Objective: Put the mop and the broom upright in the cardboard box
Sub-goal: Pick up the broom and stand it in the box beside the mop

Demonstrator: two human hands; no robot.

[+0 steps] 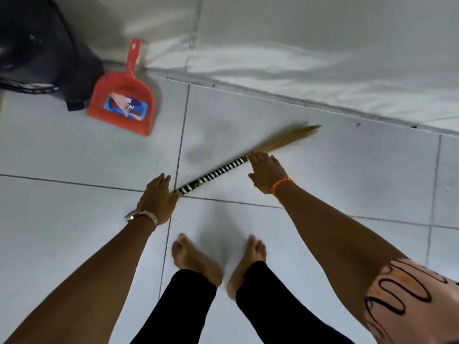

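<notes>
Left hand [156,198] spread open at the tip of the striped handle, broom [238,165] flat on the floor, right hand [267,173] open over its neck, nothing gripped, so a loose grab could let it roll away.

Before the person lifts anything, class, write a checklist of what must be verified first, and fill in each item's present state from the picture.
1. Broom within reach, lying flat on the tiled floor: ok.
2. Left hand at the handle's end, fingers not closed round it: not ok.
3. Right hand near the bristles, palm flat and open: not ok.
4. Cardboard box in view: not ok, none seen.
5. Mop in view: not ok, none seen.
6. Red dustpan apart from the broom: ok.
</notes>
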